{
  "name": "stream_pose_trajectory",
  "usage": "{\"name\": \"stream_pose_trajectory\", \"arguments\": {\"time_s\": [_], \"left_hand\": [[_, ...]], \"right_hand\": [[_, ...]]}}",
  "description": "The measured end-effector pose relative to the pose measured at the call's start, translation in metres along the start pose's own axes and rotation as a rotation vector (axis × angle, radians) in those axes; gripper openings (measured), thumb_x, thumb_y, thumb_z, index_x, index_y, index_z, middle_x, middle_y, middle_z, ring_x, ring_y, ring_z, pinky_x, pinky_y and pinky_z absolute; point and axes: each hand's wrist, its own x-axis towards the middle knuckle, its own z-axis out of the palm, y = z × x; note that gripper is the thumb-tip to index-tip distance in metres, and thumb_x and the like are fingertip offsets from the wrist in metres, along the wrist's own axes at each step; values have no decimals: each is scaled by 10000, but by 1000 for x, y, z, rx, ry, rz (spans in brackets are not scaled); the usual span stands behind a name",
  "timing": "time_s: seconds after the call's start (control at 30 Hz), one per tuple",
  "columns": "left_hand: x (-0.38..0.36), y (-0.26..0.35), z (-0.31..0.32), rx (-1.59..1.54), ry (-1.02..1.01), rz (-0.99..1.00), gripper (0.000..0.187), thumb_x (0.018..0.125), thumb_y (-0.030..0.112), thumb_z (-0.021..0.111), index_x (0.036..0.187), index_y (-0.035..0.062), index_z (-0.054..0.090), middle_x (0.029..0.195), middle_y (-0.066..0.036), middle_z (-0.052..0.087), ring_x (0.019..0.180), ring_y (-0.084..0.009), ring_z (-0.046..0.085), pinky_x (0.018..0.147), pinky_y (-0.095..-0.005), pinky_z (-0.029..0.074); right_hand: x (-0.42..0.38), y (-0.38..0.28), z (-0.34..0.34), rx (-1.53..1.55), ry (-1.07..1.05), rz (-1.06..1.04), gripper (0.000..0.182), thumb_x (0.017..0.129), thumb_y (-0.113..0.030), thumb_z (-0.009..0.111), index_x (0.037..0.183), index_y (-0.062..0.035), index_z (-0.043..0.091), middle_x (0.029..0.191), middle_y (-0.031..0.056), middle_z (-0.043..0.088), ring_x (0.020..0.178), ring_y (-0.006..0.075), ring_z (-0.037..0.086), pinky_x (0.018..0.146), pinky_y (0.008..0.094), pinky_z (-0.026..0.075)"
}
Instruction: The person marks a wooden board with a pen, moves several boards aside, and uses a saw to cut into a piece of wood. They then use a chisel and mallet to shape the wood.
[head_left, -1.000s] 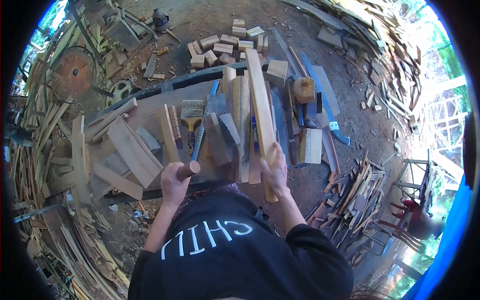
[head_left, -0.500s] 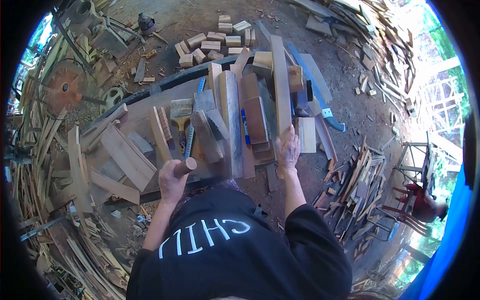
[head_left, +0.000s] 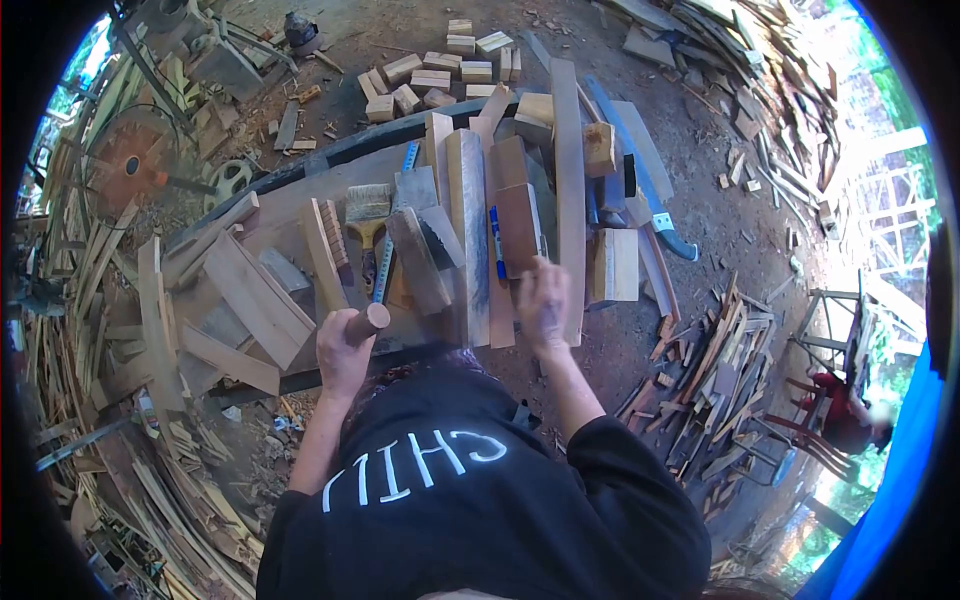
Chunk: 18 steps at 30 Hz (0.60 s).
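My left hand (head_left: 341, 356) is wrapped round a round wooden handle (head_left: 370, 320) whose end sticks up beside my thumb. My right hand (head_left: 545, 308) is blurred by motion, at the lower end of a reddish-brown block (head_left: 518, 225); whether it holds anything does not show. Just right of it lies a long plank (head_left: 568, 190). A blue marker (head_left: 497, 240) is left of the block, beside a long weathered beam (head_left: 466, 210). Further left are a paintbrush (head_left: 369, 205), a blue ruler (head_left: 383, 268) and a dark-edged block (head_left: 419, 262).
Small wood blocks (head_left: 430, 82) lie on the ground beyond the bench. To the right are a blue-handled saw (head_left: 677, 245) and a pale block (head_left: 616, 265). Scrap piles (head_left: 720, 380) surround the bench. A person in red (head_left: 843, 415) is at the far right.
My right hand has let go of the long plank and moved left to the reddish-brown block. My left hand still grips the handle. The view has shifted slightly.
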Motion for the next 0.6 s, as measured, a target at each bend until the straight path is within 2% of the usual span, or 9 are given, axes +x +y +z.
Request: {"name": "stream_pose_trajectory", "arguments": {"time_s": [0.07,0.13,0.17,0.2,0.3,0.33,0.43,0.5,0.6], "left_hand": [[0,0,0,-8,7,-7,371,671,14,768,966,84,555,876,-124,581,854,-368,587,740,-451,451],[-1,2,0,-12,23,1,351,681,20,765,957,82,556,872,-126,581,851,-369,587,739,-450,452],[-2,2,0,-9,28,-6,351,681,20,765,957,82,556,872,-126,581,851,-369,587,739,-450,452],[-3,2,-1,-10,37,2,340,686,21,763,951,80,558,867,-126,581,847,-369,587,736,-449,453],[-7,2,-4,-7,51,-7,321,693,23,758,940,77,560,856,-127,580,837,-369,587,729,-448,453],[-9,2,-5,-8,53,-22,314,695,23,756,935,76,561,851,-127,580,832,-369,587,725,-447,453],[-15,-2,-6,-3,68,-28,315,693,21,756,933,75,560,847,-128,579,822,-372,586,716,-449,452],[-18,-3,-5,-18,74,-40,315,691,21,756,931,74,559,847,-129,579,819,-372,586,716,-451,451],[-22,-6,-7,-28,92,-45,318,688,21,757,928,72,555,844,-132,575,811,-374,583,709,-454,450]], "right_hand": [[-8,-30,10,112,-213,40,400,906,-198,625,1239,-13,505,1082,213,550,984,376,563,854,445,472],[-11,-52,26,85,-291,157,449,917,-234,613,1272,0,469,1068,223,547,984,390,563,857,452,468],[-12,-52,38,108,-327,189,562,905,-308,626,1324,1,414,1074,252,527,1002,422,550,856,474,463],[-11,-55,44,111,-334,184,562,905,-308,626,1324,1,414,1074,252,527,1002,422,550,856,474,463],[-5,-61,58,37,-375,268,756,844,-396,685,1380,12,341,1130,310,480,1031,490,512,875,528,443],[-4,-61,61,39,-377,264,756,844,-396,685,1380,12,341,1130,310,480,1031,490,512,875,528,443],[-2,-61,66,8,-313,288,746,818,-383,720,1325,30,361,1103,290,501,1008,467,535,845,505,476],[4,-59,65,28,-426,418,716,778,-393,746,1233,51,415,1114,310,501,1030,467,536,879,499,468],[11,-57,65,124,-422,479,669,752,-379,751,1152,62,446,1106,317,507,1042,474,534,910,486,460]]}}
